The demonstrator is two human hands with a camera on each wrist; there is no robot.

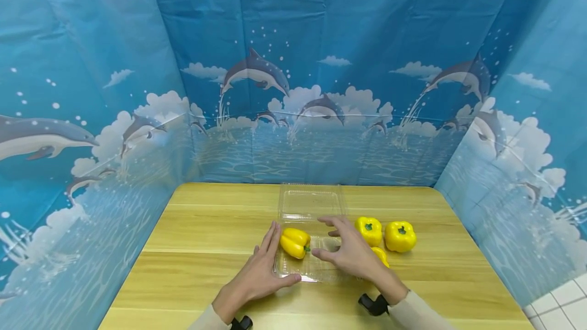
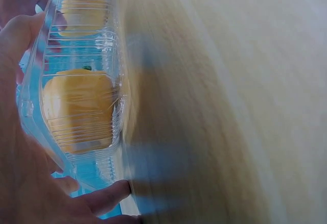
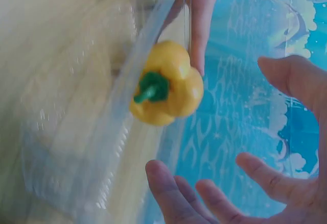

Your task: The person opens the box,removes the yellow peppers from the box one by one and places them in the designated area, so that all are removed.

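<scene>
While the left hand [image 1: 257, 276] steadies the clear clamshell box [image 1: 306, 241] with flat fingers along its left edge, 1 yellow pepper [image 1: 295, 242] already lies inside. Right hand [image 1: 350, 253] hovers spread and empty over the box; packing seems underway, so reaching right for the 3 peppers [image 1: 400, 236] likely follows.

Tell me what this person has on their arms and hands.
Both hands, left hand and right hand, are bare, with no gloves or rings visible. Pale beige sleeves end at the wrists. A small black device is strapped under each wrist.
</scene>
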